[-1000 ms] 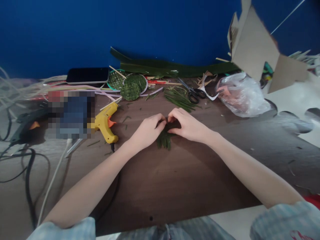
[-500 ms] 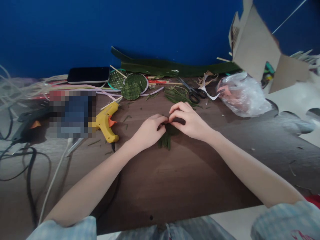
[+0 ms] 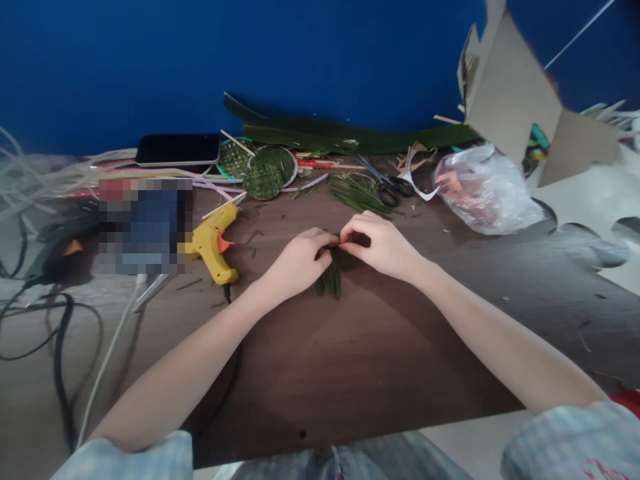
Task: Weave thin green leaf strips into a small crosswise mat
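Observation:
My left hand is closed on a small bundle of dark green leaf strips, whose ends fan out below its fingers onto the table. Meeting it fingertip to fingertip, my right hand pinches at the top of the same strips; the fingers hide the exact spot. Just beyond the hands lies a pile of cut green leaf strips, with black-handled scissors beside it. A round woven green leaf piece rests farther back, leaning on white-rimmed and green-rimmed rings.
A yellow glue gun lies left of my hands, near a blurred-out device and cables. Behind are a dark phone and long green leaves along the blue wall. To the right sit a clear plastic bag and an opened cardboard box.
My right hand's raised index finger has come down, and its fingers are now pinched closer together at the strips. The left hand stays almost still.

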{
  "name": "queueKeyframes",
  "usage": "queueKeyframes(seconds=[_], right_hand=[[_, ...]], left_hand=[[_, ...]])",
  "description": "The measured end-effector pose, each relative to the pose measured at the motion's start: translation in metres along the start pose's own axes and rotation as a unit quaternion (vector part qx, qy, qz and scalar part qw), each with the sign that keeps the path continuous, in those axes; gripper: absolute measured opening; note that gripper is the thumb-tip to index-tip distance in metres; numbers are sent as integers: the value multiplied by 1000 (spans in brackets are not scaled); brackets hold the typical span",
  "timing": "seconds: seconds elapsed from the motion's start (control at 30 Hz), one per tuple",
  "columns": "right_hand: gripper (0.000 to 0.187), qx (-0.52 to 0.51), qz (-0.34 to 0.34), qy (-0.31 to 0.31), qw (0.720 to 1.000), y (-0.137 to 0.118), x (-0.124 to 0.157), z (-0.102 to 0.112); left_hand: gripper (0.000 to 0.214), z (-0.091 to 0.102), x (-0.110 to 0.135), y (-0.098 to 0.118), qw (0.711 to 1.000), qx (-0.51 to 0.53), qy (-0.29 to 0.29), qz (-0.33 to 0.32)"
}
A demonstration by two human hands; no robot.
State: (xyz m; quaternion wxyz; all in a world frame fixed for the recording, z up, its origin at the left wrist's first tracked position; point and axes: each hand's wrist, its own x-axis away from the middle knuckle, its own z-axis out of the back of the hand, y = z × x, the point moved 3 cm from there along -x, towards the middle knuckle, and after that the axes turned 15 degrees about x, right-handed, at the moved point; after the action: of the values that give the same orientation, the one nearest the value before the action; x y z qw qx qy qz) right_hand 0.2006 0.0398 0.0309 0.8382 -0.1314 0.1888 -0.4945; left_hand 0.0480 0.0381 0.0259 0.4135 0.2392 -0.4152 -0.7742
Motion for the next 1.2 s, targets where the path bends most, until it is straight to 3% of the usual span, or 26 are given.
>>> queueKeyframes(seconds=[0.3,0.7,0.97,1.1,1.2], right_hand=[[10,-3,5,15,1000,-1,0,-2],[7,-91,-79,-2,993,6,2,-8],[9,-17,-40,75,996,12,2,-17],[6,-23,-43,95,994,12,3,-12],[6,2,-14,93,996,6,4,-5]], left_hand=[[28,1,1,2,1000,15,15,17],[34,2,1,1,997,53,5,63],[57,4,5,5,997,-8,-74,8],[58,0,7,10,997,-34,-68,19],[63,-2,7,10,998,-38,-26,37]])
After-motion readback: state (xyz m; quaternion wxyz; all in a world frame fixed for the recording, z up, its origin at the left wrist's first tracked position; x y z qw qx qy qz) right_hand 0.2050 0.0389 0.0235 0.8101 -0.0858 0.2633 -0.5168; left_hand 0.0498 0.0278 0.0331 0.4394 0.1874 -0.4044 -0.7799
